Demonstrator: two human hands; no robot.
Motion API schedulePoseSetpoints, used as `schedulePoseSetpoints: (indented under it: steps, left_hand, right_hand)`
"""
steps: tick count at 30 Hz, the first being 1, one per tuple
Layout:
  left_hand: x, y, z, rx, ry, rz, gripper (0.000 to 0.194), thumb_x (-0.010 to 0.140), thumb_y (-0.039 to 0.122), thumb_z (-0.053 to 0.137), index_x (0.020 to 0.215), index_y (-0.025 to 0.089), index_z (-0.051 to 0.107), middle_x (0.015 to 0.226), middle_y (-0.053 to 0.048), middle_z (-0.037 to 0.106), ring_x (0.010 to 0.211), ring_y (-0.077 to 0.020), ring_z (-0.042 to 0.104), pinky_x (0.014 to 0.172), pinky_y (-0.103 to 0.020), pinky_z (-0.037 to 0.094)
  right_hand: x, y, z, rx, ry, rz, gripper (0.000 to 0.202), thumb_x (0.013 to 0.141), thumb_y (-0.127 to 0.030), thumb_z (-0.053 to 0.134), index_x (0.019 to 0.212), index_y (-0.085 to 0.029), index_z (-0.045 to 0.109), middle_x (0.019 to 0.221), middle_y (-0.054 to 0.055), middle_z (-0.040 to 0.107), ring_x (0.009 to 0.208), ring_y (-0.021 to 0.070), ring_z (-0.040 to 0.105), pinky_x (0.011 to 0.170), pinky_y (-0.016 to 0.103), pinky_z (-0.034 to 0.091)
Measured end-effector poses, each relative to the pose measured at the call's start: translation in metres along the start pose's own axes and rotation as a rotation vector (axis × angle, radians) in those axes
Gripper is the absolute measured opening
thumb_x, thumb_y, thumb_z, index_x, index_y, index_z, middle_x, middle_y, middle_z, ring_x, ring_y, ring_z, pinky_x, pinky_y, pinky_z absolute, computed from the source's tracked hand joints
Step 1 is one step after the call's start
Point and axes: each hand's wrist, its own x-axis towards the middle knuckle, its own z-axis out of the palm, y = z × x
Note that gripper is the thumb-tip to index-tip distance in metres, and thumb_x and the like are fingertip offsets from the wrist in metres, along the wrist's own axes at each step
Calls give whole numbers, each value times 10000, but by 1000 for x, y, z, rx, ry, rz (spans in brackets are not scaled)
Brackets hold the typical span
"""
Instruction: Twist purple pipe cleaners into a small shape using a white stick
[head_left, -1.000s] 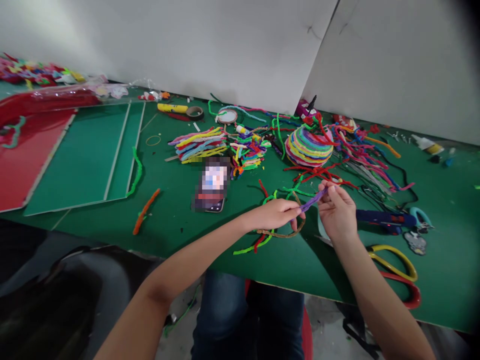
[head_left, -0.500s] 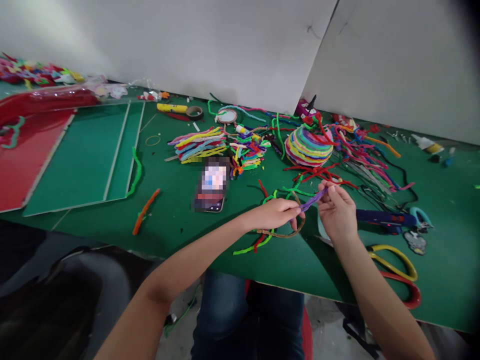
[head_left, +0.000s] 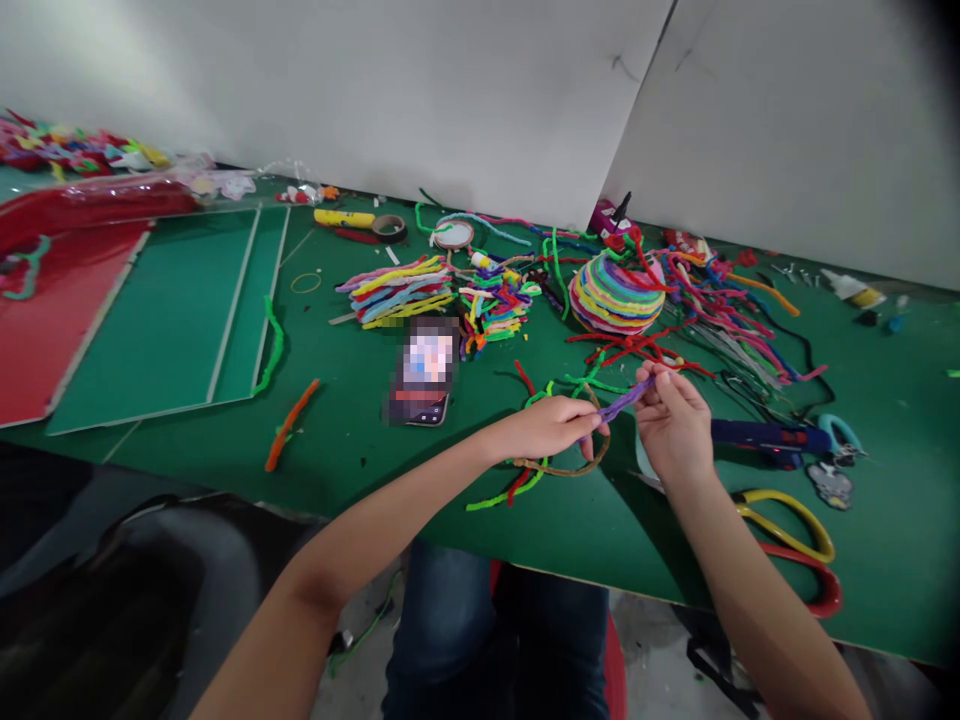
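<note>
A purple pipe cleaner (head_left: 621, 403), seemingly doubled or twisted, stretches between my two hands above the green table. My left hand (head_left: 564, 425) pinches its near end, fingers closed. At its other end, my right hand (head_left: 673, 415) is closed with thumb and fingertips on it. Beneath my left hand lies a brown ring (head_left: 559, 470) of pipe cleaner, partly hidden. Bright green pipe cleaners (head_left: 499, 500) and short red pieces (head_left: 519, 487) stick out around the ring. Red pipe cleaners (head_left: 637, 345) lie crossed just beyond my hands.
A phone (head_left: 424, 375) lies left of my hands. Behind are pipe cleaner bundles (head_left: 401, 290) and a striped round piece (head_left: 616, 292). At right lie a dark blue glue gun (head_left: 772, 437) and scissors with yellow and red handles (head_left: 795, 520). Boards (head_left: 172, 310) cover the left side.
</note>
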Motion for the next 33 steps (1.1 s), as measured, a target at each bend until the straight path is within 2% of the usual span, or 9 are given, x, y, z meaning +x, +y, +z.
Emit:
schedulePoseSetpoints:
  steps: [15,21,33]
  left_hand:
    - [0,-2,0,-1,-2,17,312,943,305,351,1002,144,612,782,-17,688,702,-90,566,722,-207,400]
    - [0,-1,0,9,-13,5,311,943,300,351,1018,142,608,794,-16,694,701,-88,571,699,-201,398]
    - [-1,1,0,29,-22,-2,308,941,290,353,1012,134,609,829,-37,705,743,-101,595,715,-210,410]
  right_hand:
    - [0,0,1,-4,17,-9,215,548,-278,838,710,-213,712,767,-25,734,726,83,685,675,181,547]
    - [1,2,-2,-33,-11,-15,194,585,-282,823,730,-219,709,784,-24,735,751,87,687,674,188,544]
    - [1,1,-1,-17,-7,26,212,536,-270,840,694,-216,710,771,-18,739,726,87,690,632,166,535]
